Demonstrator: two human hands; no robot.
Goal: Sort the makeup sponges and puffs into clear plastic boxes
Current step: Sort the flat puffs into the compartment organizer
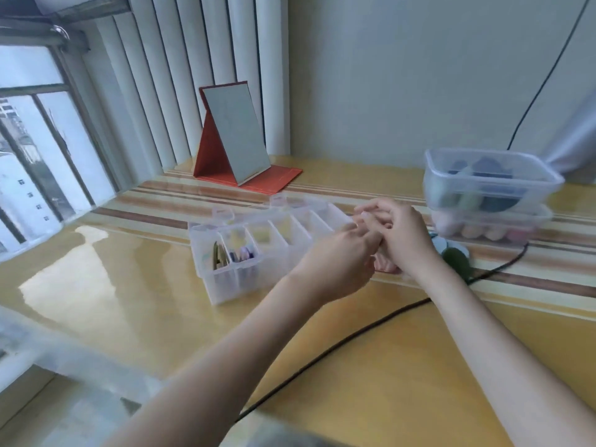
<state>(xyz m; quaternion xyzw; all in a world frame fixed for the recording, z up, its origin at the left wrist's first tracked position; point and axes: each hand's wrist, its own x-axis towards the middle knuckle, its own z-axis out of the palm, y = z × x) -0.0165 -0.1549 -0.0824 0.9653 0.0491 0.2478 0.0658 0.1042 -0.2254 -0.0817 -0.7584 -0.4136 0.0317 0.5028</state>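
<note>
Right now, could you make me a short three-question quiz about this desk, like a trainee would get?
1. True or false: the two lidded tubs at the right are stacked one on the other.
2. What stands at the back of the desk: A) a lamp, B) a folding mirror, C) a fan?
3. Where do the left hand and right hand meet: at which end of the divided box?

Key
1. True; the top tub holds dark pieces, the bottom one pale pinkish ones.
2. B.
3. At its right end, fingers touching.
</note>
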